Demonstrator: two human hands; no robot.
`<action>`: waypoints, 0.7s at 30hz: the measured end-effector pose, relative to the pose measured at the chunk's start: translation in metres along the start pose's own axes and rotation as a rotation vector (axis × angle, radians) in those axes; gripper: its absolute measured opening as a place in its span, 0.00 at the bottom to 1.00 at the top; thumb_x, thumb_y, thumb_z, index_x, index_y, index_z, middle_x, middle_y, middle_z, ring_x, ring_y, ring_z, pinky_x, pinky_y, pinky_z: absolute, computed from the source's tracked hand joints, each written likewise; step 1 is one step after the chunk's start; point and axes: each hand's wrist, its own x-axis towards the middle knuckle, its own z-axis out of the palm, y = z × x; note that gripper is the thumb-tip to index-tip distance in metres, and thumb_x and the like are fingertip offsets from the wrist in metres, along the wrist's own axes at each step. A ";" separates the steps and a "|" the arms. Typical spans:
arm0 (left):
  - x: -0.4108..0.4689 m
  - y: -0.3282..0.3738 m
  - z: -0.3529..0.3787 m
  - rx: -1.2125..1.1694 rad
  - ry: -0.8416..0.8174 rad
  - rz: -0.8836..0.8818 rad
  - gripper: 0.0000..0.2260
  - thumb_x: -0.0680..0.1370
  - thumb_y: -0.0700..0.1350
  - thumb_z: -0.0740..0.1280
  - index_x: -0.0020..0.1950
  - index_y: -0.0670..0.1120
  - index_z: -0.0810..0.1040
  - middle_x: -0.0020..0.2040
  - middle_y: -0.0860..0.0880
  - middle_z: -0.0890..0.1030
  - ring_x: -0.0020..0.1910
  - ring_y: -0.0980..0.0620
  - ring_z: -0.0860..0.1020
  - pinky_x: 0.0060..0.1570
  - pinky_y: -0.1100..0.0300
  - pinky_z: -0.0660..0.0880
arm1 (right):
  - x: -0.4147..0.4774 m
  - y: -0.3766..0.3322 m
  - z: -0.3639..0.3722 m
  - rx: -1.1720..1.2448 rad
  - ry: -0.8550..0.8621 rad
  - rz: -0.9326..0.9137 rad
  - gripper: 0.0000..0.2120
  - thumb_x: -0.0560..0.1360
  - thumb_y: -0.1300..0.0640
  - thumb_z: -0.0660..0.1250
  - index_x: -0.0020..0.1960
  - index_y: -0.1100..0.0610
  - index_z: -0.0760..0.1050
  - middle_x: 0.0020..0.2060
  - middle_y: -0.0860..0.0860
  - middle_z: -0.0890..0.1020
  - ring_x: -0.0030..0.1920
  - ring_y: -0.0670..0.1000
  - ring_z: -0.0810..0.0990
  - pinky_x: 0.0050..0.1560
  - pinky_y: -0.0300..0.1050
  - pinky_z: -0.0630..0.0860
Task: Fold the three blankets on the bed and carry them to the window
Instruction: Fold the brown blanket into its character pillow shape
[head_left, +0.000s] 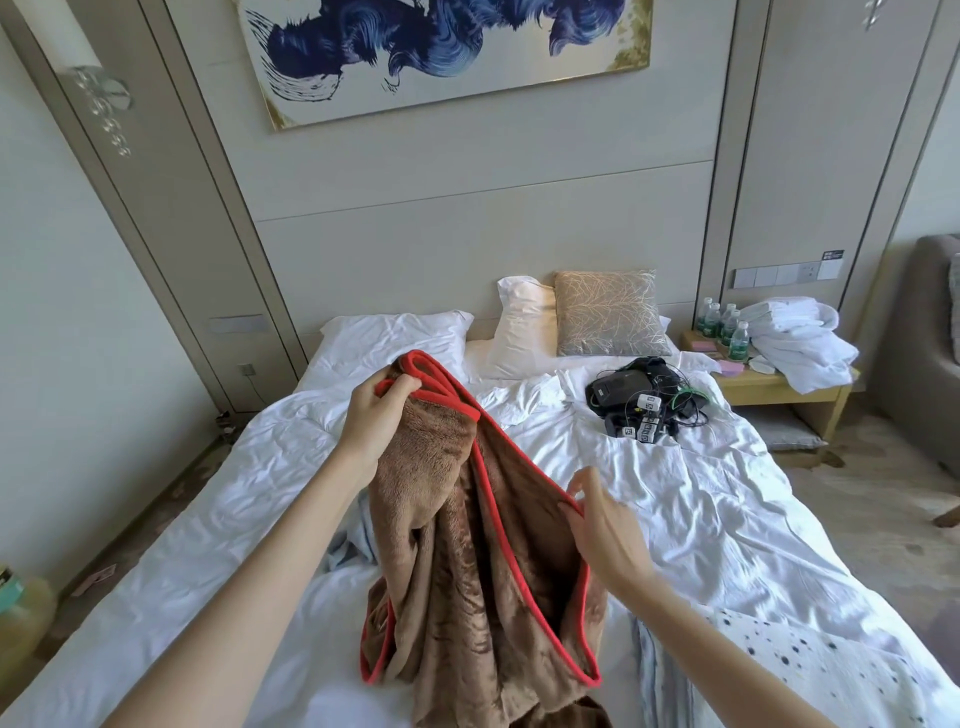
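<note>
A brown fleece blanket (467, 545) with a red border hangs bunched above the white bed (208, 519). My left hand (376, 410) grips its upper corner, held high. My right hand (597, 519) pinches the red edge lower down on the right side. A white blanket with dark dots (810, 670) lies on the bed at the lower right. A pale blue cloth (353, 540) peeks out from behind the brown blanket, and more of it shows beside the dotted one.
A black device with tangled cables (644, 400) lies on the bed near the pillows (608, 314). A bedside table (779, 384) at the right holds water bottles (724, 325) and white towels (800, 338). A grey sofa (924, 338) stands at the far right.
</note>
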 end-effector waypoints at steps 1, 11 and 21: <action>0.001 0.000 0.002 -0.004 0.011 -0.003 0.06 0.75 0.46 0.68 0.42 0.46 0.82 0.40 0.48 0.82 0.44 0.52 0.80 0.47 0.58 0.73 | -0.006 -0.002 0.002 -0.055 0.031 -0.109 0.08 0.76 0.64 0.61 0.49 0.55 0.63 0.40 0.52 0.77 0.27 0.58 0.73 0.24 0.49 0.70; 0.003 0.005 0.022 -0.009 -0.011 0.013 0.08 0.75 0.46 0.69 0.36 0.51 0.81 0.37 0.51 0.81 0.41 0.55 0.79 0.45 0.58 0.73 | -0.025 -0.010 0.039 0.047 -0.264 -0.113 0.12 0.76 0.47 0.59 0.56 0.47 0.77 0.48 0.42 0.74 0.47 0.48 0.77 0.39 0.40 0.67; 0.010 -0.006 -0.006 0.003 0.104 -0.036 0.07 0.74 0.48 0.69 0.36 0.51 0.80 0.36 0.51 0.81 0.40 0.54 0.79 0.42 0.59 0.73 | -0.018 -0.003 0.031 0.299 -0.262 0.117 0.07 0.67 0.58 0.70 0.36 0.51 0.72 0.32 0.44 0.73 0.33 0.42 0.72 0.36 0.42 0.68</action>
